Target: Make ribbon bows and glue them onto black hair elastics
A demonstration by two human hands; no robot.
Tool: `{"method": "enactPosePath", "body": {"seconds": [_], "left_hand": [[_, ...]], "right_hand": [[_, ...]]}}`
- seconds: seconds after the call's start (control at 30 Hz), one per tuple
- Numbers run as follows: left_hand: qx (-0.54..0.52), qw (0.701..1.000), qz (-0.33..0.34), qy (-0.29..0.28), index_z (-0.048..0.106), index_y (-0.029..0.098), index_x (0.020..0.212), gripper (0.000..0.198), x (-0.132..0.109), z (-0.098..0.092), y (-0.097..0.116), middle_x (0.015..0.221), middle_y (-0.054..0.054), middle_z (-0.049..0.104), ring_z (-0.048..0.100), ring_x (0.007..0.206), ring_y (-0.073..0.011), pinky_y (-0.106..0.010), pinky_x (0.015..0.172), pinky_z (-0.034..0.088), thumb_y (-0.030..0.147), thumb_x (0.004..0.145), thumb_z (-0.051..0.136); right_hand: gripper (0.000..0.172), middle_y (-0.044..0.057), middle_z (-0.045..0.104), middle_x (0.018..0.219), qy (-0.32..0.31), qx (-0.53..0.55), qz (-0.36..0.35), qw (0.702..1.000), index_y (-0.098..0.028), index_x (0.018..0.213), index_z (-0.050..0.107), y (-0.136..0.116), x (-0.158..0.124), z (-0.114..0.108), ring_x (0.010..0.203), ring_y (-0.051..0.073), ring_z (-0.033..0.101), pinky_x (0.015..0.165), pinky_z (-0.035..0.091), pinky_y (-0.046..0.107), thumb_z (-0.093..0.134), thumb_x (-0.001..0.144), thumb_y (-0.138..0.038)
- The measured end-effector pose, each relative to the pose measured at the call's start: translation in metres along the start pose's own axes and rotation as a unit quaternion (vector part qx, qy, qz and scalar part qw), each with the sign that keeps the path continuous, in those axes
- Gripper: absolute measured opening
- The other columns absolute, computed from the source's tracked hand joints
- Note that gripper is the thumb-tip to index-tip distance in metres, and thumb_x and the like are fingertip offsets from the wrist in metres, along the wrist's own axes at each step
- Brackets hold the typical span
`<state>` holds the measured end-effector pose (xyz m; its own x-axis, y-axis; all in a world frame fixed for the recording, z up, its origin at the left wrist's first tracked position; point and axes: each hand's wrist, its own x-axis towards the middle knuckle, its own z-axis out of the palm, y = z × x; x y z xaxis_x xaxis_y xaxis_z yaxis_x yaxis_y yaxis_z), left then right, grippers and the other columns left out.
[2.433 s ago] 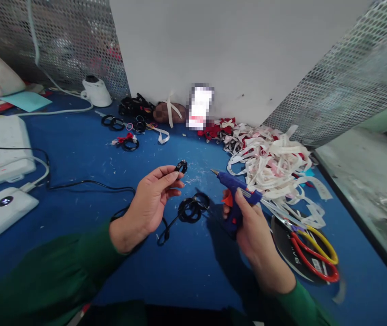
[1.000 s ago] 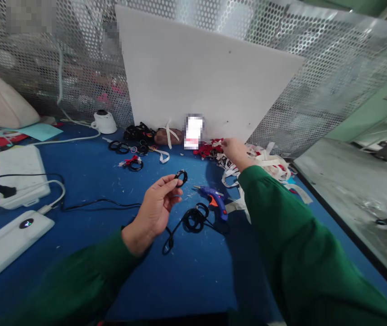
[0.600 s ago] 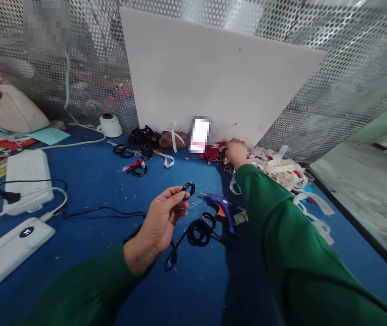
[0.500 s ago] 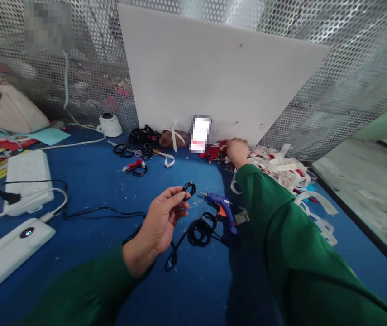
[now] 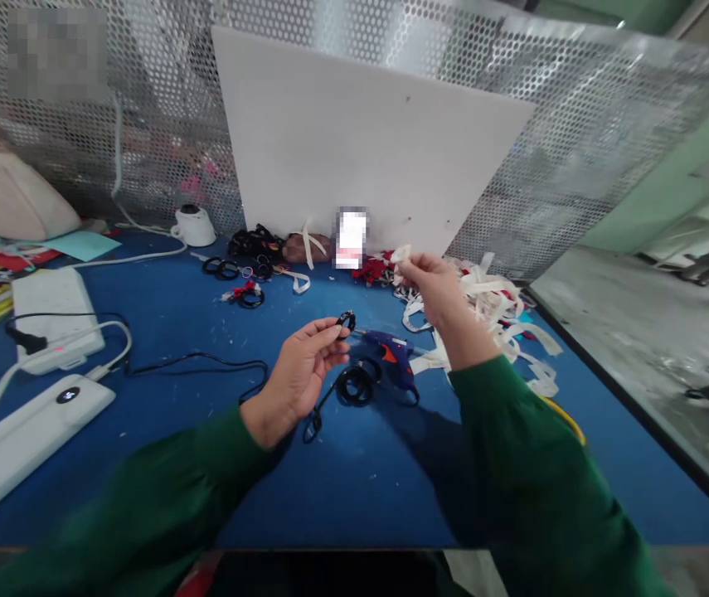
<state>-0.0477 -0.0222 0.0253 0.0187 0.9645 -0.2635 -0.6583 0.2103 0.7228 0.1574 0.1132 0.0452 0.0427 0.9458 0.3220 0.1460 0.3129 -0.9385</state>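
Note:
Between thumb and fingertips my left hand (image 5: 301, 369) pinches a black hair tie (image 5: 347, 320), held above the blue table. My right hand (image 5: 441, 294) is raised near the ribbon pile, closed on a small white ribbon piece (image 5: 401, 255); whether it is tied as a bow I cannot make out. Just right of the hair tie lies a blue glue gun (image 5: 395, 351) with an orange trigger, its nozzle toward my left hand. A coiled black cord (image 5: 355, 385) sits below it. White ribbon scraps (image 5: 496, 303) spread behind and right of my right wrist, with red pieces (image 5: 372, 269) at their left.
A lit phone (image 5: 350, 239) leans on a white board (image 5: 366, 141). Black hair ties (image 5: 220, 268) and one with a red bow (image 5: 245, 293) lie left of centre. A power strip (image 5: 55, 319), a power bank (image 5: 31, 452) and cables occupy the left side.
My right hand has lifted out of the pile at the back with a white ribbon piece in its fingers. The left hand keeps its pinch on the hair tie. The view has shifted.

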Motion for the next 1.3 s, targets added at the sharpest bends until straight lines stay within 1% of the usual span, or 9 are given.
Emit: {"method": "enactPosePath", "body": {"seconds": [0.13,0.2,0.3,0.4,0.6,0.73,0.87,1.1,1.3], "left_hand": [[0.020,1.000,0.002,-0.022,0.071,0.010,0.091,0.016,-0.003,0.002,-0.006,0.082,-0.006,0.074,0.066,0.062,-0.0115,-0.024,0.061,0.057,0.009,0.075,0.075],[0.036,0.999,0.005,-0.031,0.072,0.010,0.090,0.016,-0.004,0.003,-0.008,0.081,-0.006,0.074,0.066,0.062,-0.0118,-0.025,0.062,0.056,0.009,0.074,0.075],[0.069,0.996,0.021,-0.043,0.073,0.010,0.088,0.017,-0.006,0.004,-0.010,0.080,-0.007,0.074,0.066,0.060,-0.0118,-0.025,0.063,0.055,0.011,0.072,0.078],[0.099,0.993,0.037,-0.055,0.073,0.011,0.088,0.020,-0.007,0.003,-0.012,0.080,-0.007,0.075,0.066,0.060,-0.0122,-0.026,0.064,0.055,0.016,0.070,0.081],[0.152,0.985,0.046,-0.070,0.076,0.013,0.088,0.024,-0.009,0.003,-0.015,0.082,-0.008,0.076,0.066,0.062,-0.0120,-0.026,0.066,0.054,0.023,0.068,0.085],[0.176,0.980,0.066,-0.072,0.078,0.015,0.087,0.023,-0.011,0.004,-0.016,0.080,-0.005,0.076,0.066,0.062,-0.0121,-0.026,0.066,0.054,0.024,0.068,0.085],[0.184,0.976,0.087,-0.070,0.079,0.016,0.086,0.021,-0.011,0.004,-0.017,0.075,-0.004,0.074,0.065,0.060,-0.0126,-0.026,0.066,0.054,0.025,0.068,0.084],[0.224,0.961,0.140,-0.085,0.080,0.018,0.083,0.013,-0.015,0.007,-0.017,0.074,-0.003,0.075,0.064,0.062,-0.0135,-0.026,0.066,0.052,0.021,0.070,0.082],[0.244,0.954,0.147,-0.088,0.081,0.019,0.083,0.012,-0.017,0.007,-0.016,0.075,-0.003,0.075,0.064,0.064,-0.0133,-0.025,0.066,0.051,0.021,0.071,0.082]], "right_hand": [[0.022,-0.001,0.062,0.071,-0.007,0.024,0.013,1.000,-0.020,0.077,0.066,-0.009,-0.069,-0.008,0.066,0.012,0.054,0.066,0.046,0.027,0.071,0.078,-0.042],[0.020,-0.001,0.063,0.072,0.004,0.002,0.000,1.000,-0.020,0.080,0.068,-0.009,-0.089,-0.013,0.068,0.013,0.054,0.068,0.045,0.028,0.068,0.080,-0.040],[0.017,-0.001,0.063,0.073,0.023,-0.033,-0.033,0.999,-0.020,0.085,0.067,-0.009,-0.104,-0.019,0.069,0.013,0.054,0.068,0.044,0.029,0.066,0.084,-0.037],[0.013,-0.002,0.062,0.073,0.032,-0.033,-0.050,0.998,-0.021,0.088,0.068,-0.013,-0.113,-0.019,0.068,0.014,0.053,0.065,0.042,0.028,0.070,0.084,-0.034],[0.010,0.001,0.067,0.087,-0.045,-0.020,-0.057,0.997,-0.023,0.087,0.071,-0.020,-0.127,-0.010,0.078,0.016,0.058,0.071,0.046,0.031,0.070,0.086,-0.032],[0.009,-0.001,0.065,0.077,-0.090,-0.001,-0.050,0.995,-0.022,0.086,0.069,-0.024,-0.131,-0.007,0.071,0.014,0.056,0.068,0.044,0.030,0.070,0.086,-0.030],[0.009,-0.001,0.063,0.070,-0.119,-0.033,-0.059,0.991,-0.021,0.078,0.070,-0.031,-0.134,-0.006,0.067,0.014,0.054,0.064,0.043,0.029,0.072,0.082,-0.029],[0.008,-0.002,0.062,0.066,-0.072,-0.059,-0.055,0.994,-0.023,0.073,0.068,-0.035,-0.138,0.000,0.064,0.014,0.054,0.061,0.044,0.028,0.072,0.078,-0.027],[0.007,-0.002,0.062,0.066,-0.059,-0.058,-0.060,0.995,-0.024,0.072,0.067,-0.035,-0.138,0.002,0.064,0.014,0.054,0.061,0.045,0.028,0.071,0.077,-0.026]]}}
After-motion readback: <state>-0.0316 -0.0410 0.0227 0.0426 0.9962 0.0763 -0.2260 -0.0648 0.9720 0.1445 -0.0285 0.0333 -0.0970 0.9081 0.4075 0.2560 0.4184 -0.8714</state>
